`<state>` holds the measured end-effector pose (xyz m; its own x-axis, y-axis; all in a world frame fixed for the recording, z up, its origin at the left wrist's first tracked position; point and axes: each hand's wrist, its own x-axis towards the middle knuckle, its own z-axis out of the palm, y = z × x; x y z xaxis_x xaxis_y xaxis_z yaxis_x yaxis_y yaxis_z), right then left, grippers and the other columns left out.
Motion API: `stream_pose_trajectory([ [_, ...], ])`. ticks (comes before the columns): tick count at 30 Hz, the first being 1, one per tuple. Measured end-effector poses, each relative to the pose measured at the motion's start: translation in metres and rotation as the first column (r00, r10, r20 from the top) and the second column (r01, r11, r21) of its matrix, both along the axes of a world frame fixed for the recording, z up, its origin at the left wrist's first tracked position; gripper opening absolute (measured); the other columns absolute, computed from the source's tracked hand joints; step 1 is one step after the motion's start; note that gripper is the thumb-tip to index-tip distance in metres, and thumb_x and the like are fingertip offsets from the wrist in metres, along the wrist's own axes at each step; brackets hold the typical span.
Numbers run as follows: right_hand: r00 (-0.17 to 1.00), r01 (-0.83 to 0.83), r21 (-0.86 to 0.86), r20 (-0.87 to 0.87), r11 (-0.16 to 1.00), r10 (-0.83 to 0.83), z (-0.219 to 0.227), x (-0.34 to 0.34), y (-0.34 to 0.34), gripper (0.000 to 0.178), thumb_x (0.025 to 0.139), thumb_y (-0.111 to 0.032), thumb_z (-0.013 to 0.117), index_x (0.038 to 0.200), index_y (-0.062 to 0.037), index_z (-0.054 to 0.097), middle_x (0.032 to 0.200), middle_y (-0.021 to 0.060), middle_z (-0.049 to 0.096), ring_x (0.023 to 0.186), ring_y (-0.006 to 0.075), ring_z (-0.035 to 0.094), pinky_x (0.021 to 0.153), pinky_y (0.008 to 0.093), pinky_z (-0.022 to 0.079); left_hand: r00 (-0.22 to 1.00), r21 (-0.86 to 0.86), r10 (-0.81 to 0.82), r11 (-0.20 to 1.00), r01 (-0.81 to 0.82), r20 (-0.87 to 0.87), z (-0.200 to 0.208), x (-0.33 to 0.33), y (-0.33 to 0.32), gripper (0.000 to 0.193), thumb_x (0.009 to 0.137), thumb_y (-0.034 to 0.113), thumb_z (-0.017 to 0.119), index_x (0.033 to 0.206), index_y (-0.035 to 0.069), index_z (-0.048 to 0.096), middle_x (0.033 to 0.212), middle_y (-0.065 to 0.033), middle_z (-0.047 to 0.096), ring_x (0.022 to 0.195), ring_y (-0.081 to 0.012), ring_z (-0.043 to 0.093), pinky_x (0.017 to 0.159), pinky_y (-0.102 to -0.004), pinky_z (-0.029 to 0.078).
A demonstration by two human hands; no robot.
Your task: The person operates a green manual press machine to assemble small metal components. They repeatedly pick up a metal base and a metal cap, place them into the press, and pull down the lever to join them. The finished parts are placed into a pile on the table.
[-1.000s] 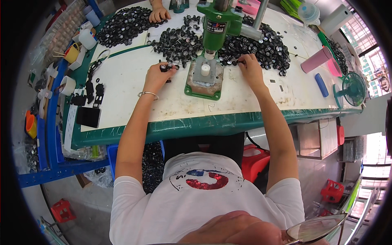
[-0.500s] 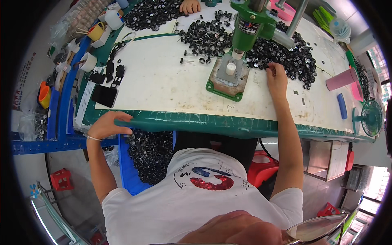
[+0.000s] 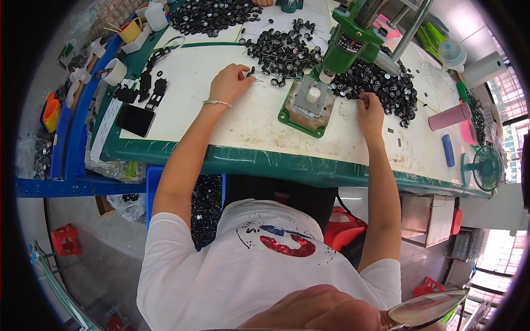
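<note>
My left hand [image 3: 231, 85] reaches over the white table top, its thumb and fingers closing on a small black wheel with a thin metal axle [image 3: 252, 71] at the near edge of a loose heap of such parts [image 3: 281, 49]. To the right of the green hand press [image 3: 345, 44], my right hand [image 3: 371, 113] is closed in a pinch beside a pile of black wheels [image 3: 381, 83]; what sits in its fingertips is dark and too small to make out. On the press base [image 3: 292, 113] stands a white round piece [image 3: 313, 95].
A black phone [image 3: 136, 120] and black strap-like parts [image 3: 157, 94] lie at left. Another wheel heap [image 3: 207, 16] is at the back, near someone's hand [image 3: 263, 2]. A pink cylinder [image 3: 450, 117], a blue object [image 3: 448, 150] and a green fan [image 3: 487, 168] stand right. Below the table edge sits a blue bin [image 3: 153, 187].
My left hand has moved from the table's front edge up and to the right, onto a wheel with an axle. My right hand stays beside the wheel pile.
</note>
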<state>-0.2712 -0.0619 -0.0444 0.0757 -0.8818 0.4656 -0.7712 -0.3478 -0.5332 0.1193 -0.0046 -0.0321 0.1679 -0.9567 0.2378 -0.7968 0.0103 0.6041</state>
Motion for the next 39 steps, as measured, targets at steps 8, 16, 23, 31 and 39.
stream_pose_trajectory([
  [8, 0.833, -0.324, 0.132, 0.510, 0.937, 0.216, 0.036, 0.048, 0.027, 0.023, 0.087, -0.007, 0.061, 0.108, -0.0015, 0.063, 0.092, 0.0059, 0.066, 0.080, 0.0104, 0.060, 0.073, 0.0237, 0.048, 0.870, 0.172, 0.069, 0.985, 0.018, -0.488, 0.005, 0.004, 0.007, 0.023, 0.083, 0.023, 0.067, 0.102, 0.010, 0.069, 0.075, -0.0051, 0.066, 0.072, -0.0121, 0.065, 0.063, -0.0244, 0.050],
  [16, 0.760, -0.470, 0.239, 0.599, 0.849, 0.252, 0.039, 0.101, 0.042, 0.019, 0.087, -0.014, 0.063, 0.100, -0.0007, 0.068, 0.091, 0.0039, 0.060, 0.078, 0.0108, 0.056, 0.071, 0.0245, 0.045, 0.453, -0.025, -0.097, 0.986, 0.163, -0.886, 0.017, -0.016, 0.033, 0.022, 0.085, 0.009, 0.066, 0.106, 0.004, 0.064, 0.097, -0.0054, 0.067, 0.092, -0.0164, 0.067, 0.073, -0.0234, 0.052],
  [23, 0.687, -0.508, 0.402, 0.723, 0.762, 0.077, 0.049, 0.106, 0.045, 0.019, 0.086, -0.013, 0.064, 0.101, -0.0010, 0.066, 0.089, 0.0015, 0.057, 0.072, 0.0091, 0.052, 0.064, 0.0231, 0.041, 0.256, -0.231, -0.300, 0.935, 0.268, -0.919, 0.023, -0.063, 0.021, 0.036, 0.083, -0.003, 0.063, 0.118, 0.000, 0.057, 0.100, -0.0085, 0.066, 0.096, -0.0175, 0.065, 0.083, -0.0267, 0.052],
  [31, 0.276, -0.531, 0.266, 0.952, 0.805, -0.133, 0.068, 0.064, 0.031, 0.028, 0.090, -0.014, 0.060, 0.116, -0.0040, 0.057, 0.088, -0.0008, 0.055, 0.068, 0.0089, 0.052, 0.058, 0.0227, 0.041, 0.319, -0.130, -0.234, 0.940, 0.315, -0.919, 0.041, -0.104, 0.017, 0.025, 0.077, -0.001, 0.070, 0.102, 0.001, 0.070, 0.113, -0.0092, 0.065, 0.093, -0.0119, 0.063, 0.084, -0.0250, 0.050],
  [39, 0.303, -0.386, -0.006, 0.944, 0.923, 0.133, 0.174, 0.033, -0.003, 0.028, 0.095, -0.026, 0.053, 0.110, -0.0036, 0.058, 0.099, 0.0055, 0.060, 0.080, 0.0163, 0.056, 0.067, 0.0294, 0.047, 0.362, -0.125, -0.243, 0.939, 0.319, -0.900, 0.038, -0.127, 0.003, 0.013, 0.075, 0.002, 0.073, 0.088, 0.000, 0.072, 0.094, -0.0019, 0.069, 0.083, -0.0072, 0.060, 0.076, -0.0218, 0.047],
])
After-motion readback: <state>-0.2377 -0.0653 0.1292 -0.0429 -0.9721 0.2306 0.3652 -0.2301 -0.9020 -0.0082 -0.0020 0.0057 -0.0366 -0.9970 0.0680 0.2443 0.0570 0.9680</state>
